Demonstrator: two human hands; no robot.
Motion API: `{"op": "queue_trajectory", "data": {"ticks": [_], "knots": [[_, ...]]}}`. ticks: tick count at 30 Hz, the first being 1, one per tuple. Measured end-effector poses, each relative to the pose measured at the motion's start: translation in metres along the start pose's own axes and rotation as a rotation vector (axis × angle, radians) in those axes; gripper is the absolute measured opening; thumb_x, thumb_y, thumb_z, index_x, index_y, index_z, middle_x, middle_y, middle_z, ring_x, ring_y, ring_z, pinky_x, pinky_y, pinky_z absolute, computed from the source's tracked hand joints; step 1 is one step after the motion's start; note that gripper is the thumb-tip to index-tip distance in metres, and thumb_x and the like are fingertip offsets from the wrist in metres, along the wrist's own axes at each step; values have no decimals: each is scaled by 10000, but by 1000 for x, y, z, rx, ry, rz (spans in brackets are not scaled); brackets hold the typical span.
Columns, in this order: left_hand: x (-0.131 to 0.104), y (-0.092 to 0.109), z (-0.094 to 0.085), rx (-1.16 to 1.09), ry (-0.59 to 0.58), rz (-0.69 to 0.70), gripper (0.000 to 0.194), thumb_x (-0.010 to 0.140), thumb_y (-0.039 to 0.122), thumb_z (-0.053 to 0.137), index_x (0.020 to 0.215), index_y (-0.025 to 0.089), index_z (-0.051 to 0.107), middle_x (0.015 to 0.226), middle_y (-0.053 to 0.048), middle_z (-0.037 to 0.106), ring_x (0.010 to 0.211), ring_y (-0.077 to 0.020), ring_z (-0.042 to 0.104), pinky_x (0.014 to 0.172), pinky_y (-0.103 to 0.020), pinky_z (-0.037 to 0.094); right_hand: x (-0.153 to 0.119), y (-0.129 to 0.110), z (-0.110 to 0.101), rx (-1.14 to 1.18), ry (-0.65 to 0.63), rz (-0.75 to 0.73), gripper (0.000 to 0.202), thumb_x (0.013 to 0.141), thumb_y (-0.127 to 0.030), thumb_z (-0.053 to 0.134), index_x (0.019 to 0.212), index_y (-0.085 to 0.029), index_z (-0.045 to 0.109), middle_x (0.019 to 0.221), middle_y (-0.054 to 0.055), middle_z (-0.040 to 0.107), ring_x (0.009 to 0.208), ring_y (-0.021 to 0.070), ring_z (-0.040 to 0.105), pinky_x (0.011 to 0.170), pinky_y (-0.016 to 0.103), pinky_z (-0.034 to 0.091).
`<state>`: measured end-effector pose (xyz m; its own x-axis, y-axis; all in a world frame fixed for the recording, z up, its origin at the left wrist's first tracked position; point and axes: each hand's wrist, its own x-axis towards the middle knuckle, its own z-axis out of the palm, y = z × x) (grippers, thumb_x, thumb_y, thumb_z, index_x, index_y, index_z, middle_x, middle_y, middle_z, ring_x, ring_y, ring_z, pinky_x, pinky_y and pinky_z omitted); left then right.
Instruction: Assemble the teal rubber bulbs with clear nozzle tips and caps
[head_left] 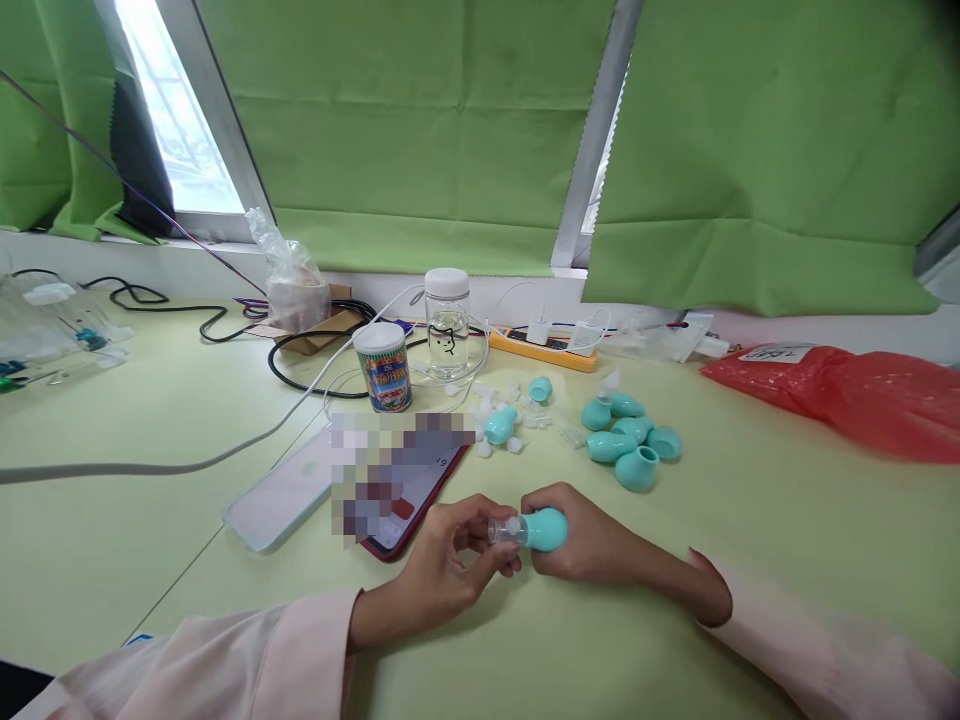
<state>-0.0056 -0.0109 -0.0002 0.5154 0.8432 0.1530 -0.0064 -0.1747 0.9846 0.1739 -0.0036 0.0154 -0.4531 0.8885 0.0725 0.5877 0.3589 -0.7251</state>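
Observation:
Above the near part of the table, my right hand (581, 535) is wrapped round a turquoise rubber squeeze bulb (549, 529). The bulb lies sideways, its narrow end pointing left. A short clear plastic nozzle (501, 531) meets that narrow end. Thumb and fingers of my left hand (450, 560) pinch the nozzle. How deeply the two parts fit together I cannot tell. Farther right on the table, several more turquoise bulbs (636, 468) lie in a cluster. Another bulb (501, 426) rests among small translucent white pieces (484, 449).
Left of my hands lie a phone (409, 500) and a pale phone case (281, 500). Behind them stand a colourful can (384, 375) and a clear jar (447, 340). An orange power strip (544, 350) with cables sits by the wall. A red plastic bag (840, 395) lies at the right.

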Motion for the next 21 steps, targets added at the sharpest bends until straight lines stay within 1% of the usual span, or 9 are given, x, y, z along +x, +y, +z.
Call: {"op": "queue_trajectory", "data": {"ticks": [3, 6, 8, 10, 13, 15, 17, 19, 21], "knots": [[-1, -1, -1, 56, -17, 74, 183, 739, 212, 592, 894, 118, 564, 646, -46, 612, 574, -143, 588, 557, -256, 475, 2, -2, -3, 155, -215, 102, 134, 547, -67, 542, 637, -160, 572, 588, -46, 537, 550, 94, 477, 458, 171, 336], [0, -2, -1, 115, 42, 142, 194, 686, 213, 646, 849, 117, 601, 728, -68, 626, 636, -151, 572, 572, -248, 458, 2, -7, -3, 268, -304, 141, 195, 557, -95, 585, 739, -163, 582, 652, -43, 529, 601, 99, 480, 506, 179, 362], [1, -1, 0, 115, 95, 147, 194, 683, 225, 651, 847, 128, 617, 760, -62, 614, 675, -152, 555, 586, -240, 447, 2, -12, -4, 311, -313, 114, 253, 590, -170, 630, 834, -172, 564, 722, -31, 544, 636, 109, 493, 544, 195, 390], [2, 0, 0, 97, 141, 152, 176, 703, 239, 636, 852, 146, 625, 754, -41, 581, 687, -142, 536, 596, -231, 436, 2, -14, -9, 293, -295, 48, 404, 610, -276, 669, 974, -190, 518, 845, -2, 567, 710, 132, 517, 611, 226, 424], [2, 2, -1, 121, 180, 190, 142, 698, 249, 646, 811, 163, 634, 813, -36, 544, 759, -150, 525, 667, -239, 428, 8, -7, -25, 203, -150, -51, 468, 709, -386, 590, 1112, -205, 435, 1035, 56, 545, 816, 157, 528, 685, 268, 442], [1, 2, -1, 133, 132, 172, 144, 717, 263, 631, 825, 169, 626, 864, -43, 559, 820, -166, 527, 730, -257, 419, 15, 5, -38, 6, 85, -56, 393, 769, -391, 509, 1100, -190, 441, 1082, 80, 527, 859, 177, 518, 701, 289, 437], [-1, 2, -1, 92, 56, 92, 194, 780, 295, 554, 933, 182, 592, 916, -52, 579, 865, -177, 530, 765, -275, 413, 21, 21, -47, -409, 302, 3, 356, 768, -349, 504, 1067, -159, 476, 1070, 106, 532, 918, 229, 488, 733, 330, 408], [-4, 2, 0, 46, 3, 3, 270, 837, 334, 455, 1058, 196, 526, 946, -56, 580, 891, -181, 522, 774, -287, 410, 26, 37, -50, -842, 339, 102, 326, 760, -297, 500, 1043, -135, 514, 1039, 133, 547, 949, 287, 458, 732, 369, 372], [-5, 3, 0, 63, -10, -46, 322, 861, 370, 386, 1128, 207, 462, 928, -49, 565, 874, -173, 507, 767, -290, 401, 28, 49, -50, -1069, 274, 174, 277, 771, -266, 471, 1000, -131, 548, 967, 145, 574, 913, 313, 464, 688, 379, 349]]}}
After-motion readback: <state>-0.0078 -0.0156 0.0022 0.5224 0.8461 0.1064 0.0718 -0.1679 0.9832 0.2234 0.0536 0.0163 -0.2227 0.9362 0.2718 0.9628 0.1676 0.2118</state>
